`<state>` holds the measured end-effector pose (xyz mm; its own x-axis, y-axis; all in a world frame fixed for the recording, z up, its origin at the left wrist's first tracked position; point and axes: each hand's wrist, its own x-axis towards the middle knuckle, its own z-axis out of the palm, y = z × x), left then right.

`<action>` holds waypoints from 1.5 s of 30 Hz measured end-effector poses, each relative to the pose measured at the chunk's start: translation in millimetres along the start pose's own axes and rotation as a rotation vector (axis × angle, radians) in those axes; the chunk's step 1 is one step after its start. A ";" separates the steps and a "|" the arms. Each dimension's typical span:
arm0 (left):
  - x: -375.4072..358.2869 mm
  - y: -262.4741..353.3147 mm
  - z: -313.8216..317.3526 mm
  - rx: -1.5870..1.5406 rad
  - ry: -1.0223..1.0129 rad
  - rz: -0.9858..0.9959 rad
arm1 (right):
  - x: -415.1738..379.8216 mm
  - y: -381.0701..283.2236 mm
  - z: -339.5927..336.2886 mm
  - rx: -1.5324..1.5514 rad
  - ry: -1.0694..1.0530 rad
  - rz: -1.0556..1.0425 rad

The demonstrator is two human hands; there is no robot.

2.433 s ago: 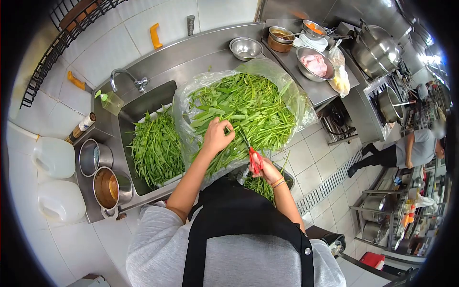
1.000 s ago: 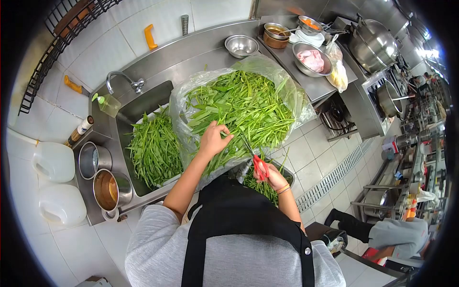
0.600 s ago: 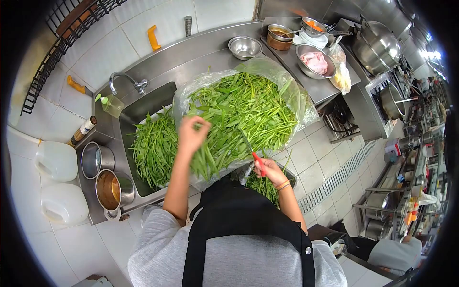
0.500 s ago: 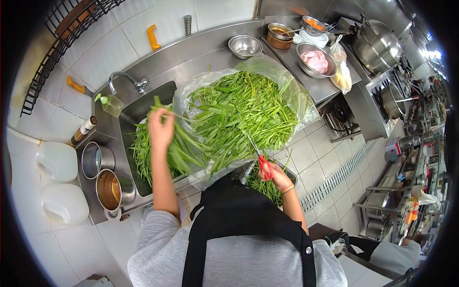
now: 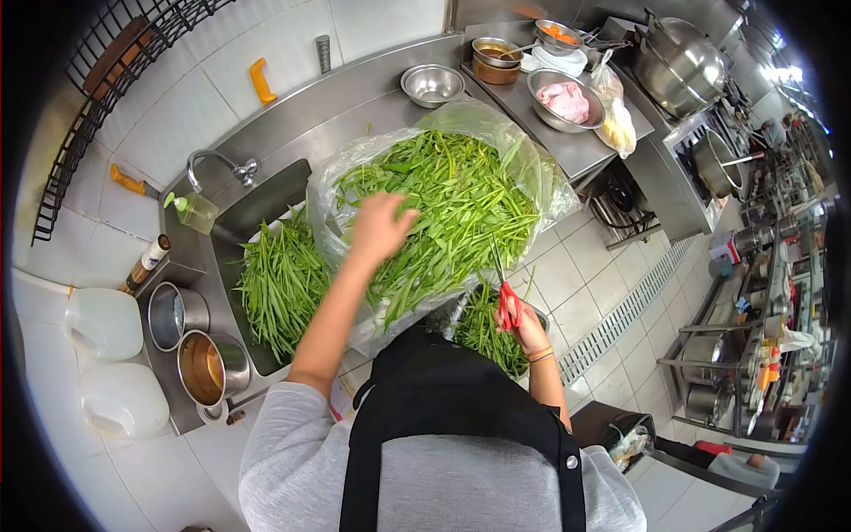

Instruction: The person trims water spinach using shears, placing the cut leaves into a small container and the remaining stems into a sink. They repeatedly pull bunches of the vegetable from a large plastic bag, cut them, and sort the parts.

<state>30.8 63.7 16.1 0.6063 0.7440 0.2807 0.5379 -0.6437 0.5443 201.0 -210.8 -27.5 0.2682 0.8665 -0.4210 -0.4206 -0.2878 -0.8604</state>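
My left hand (image 5: 381, 227) is over the near left part of a big heap of green leafy stems (image 5: 452, 195), its fingers apart and nothing held. The heap lies in a clear plastic bag (image 5: 321, 191) on the steel counter. Red-handled scissors (image 5: 508, 306) are in my right hand (image 5: 525, 324), blades pointing up beside the heap's right edge. Cut greens (image 5: 282, 279) fill a container in the sink (image 5: 232, 232) at the left. Below the scissors, more green stems (image 5: 486, 328) lie in a container, partly hidden by the apron and my right hand.
A tap (image 5: 208, 160) and soap bottle (image 5: 195, 213) stand by the sink, pots (image 5: 213, 368) at its left. A metal bowl (image 5: 433, 86) sits behind the bag. A bowl of raw meat (image 5: 567, 102) is at the back right. Another person's sleeve (image 5: 731, 470) shows at lower right.
My left hand has moved right from over the sink to the heap and has let go of its bunch of greens. The scissors have moved slightly right. The whole view has shifted a little.
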 end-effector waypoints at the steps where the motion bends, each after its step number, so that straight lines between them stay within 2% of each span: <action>1: 3.3 23.0 22.2 0.005 0.003 0.091 | -3.2 -0.4 0.5 -0.004 0.007 -0.001; 3: 5.3 49.8 66.0 0.080 0.014 0.116 | -11.3 -1.6 1.1 0.006 -0.017 -0.044; 5: 14.1 44.6 95.4 0.303 -0.097 0.068 | -22.7 4.2 -5.0 0.004 0.044 -0.059; 6: 16.7 46.6 95.8 0.290 -0.097 0.084 | -30.4 6.4 -10.4 -0.006 0.048 -0.083; 8: 20.1 43.9 84.9 0.192 -0.021 0.034 | -48.0 10.8 -18.1 -0.003 0.108 -0.133; 9: 18.8 44.9 76.6 0.080 0.087 0.093 | -58.4 17.6 -22.4 0.006 0.122 -0.134; 11: 10.7 53.9 55.5 -0.281 0.095 0.046 | -78.8 31.6 -35.3 0.105 0.204 -0.226; 12: 4.4 64.5 42.2 -0.277 0.087 0.049 | -89.5 30.2 -36.1 0.118 0.242 -0.211; 14: -14.2 90.4 17.3 -0.380 -0.050 0.092 | -106.4 32.3 -39.4 0.089 0.296 -0.213; 17: -49.9 120.8 20.1 -0.466 -0.195 0.175 | -124.5 41.6 -48.2 0.049 0.372 -0.225; 18: -60.1 131.4 23.7 -0.454 -0.374 0.122 | -129.3 39.5 -47.8 0.104 0.446 -0.208; 19: -68.9 133.5 39.9 -0.508 -0.466 0.209 | -132.4 39.6 -47.8 0.161 0.517 -0.190; 20: -82.2 136.4 51.6 -0.380 -0.477 0.333 | -134.2 41.7 -49.9 0.215 0.551 -0.197; 21: -94.1 129.6 67.8 -0.413 -0.534 0.354 | -135.6 47.4 -57.8 0.214 0.542 -0.196; 23: -88.4 125.2 77.6 -0.345 -0.507 0.382 | -137.6 61.6 -76.0 -0.010 0.686 -0.059; 25: -70.0 115.6 91.0 -0.170 -0.286 0.239 | -138.1 61.8 -79.5 0.008 0.704 -0.036; 27: -49.9 98.1 99.1 0.033 -0.057 0.139 | -135.2 61.2 -81.8 0.054 0.681 -0.059; 28: -41.1 86.7 102.7 0.146 -0.119 0.057 | -131.2 59.6 -80.6 0.054 0.678 -0.062; 30: -31.0 67.5 103.6 0.148 -0.157 0.018 | -121.5 53.5 -77.2 -0.075 0.607 -0.101; 33: -29.0 56.2 85.7 0.069 -0.231 -0.078 | -104.2 32.7 -56.0 -0.126 0.379 -0.186; 34: -31.8 54.8 75.5 0.076 -0.251 -0.084 | -95.5 28.5 -48.0 -0.124 0.381 -0.182; 36: -39.5 39.1 75.6 0.092 -0.273 -0.087 | -74.5 21.1 -31.7 -0.068 0.120 -0.111; 37: -43.9 31.1 78.1 0.105 -0.292 -0.094 | -63.4 18.0 -23.1 -0.067 0.116 -0.111; 39: -50.8 22.2 79.5 0.147 -0.252 -0.065 | -42.7 12.4 -6.0 -0.096 -0.094 0.070; 40: -51.9 21.5 77.9 0.088 -0.229 -0.064 | -31.9 12.3 -0.2 -0.098 -0.102 0.069; 42: -51.6 25.0 73.2 -0.008 -0.162 -0.048 | -10.8 13.1 8.7 -0.117 -0.164 0.222; 45: -56.0 32.2 61.3 -0.190 -0.180 -0.073 | 6.6 8.4 22.8 -0.095 -0.107 0.220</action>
<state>50.0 -9.7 -30.6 0.6731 0.7328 0.0997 0.4751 -0.5318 0.7010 179.5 -198.2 -31.0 0.0845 0.8156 -0.5724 -0.3744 -0.5064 -0.7768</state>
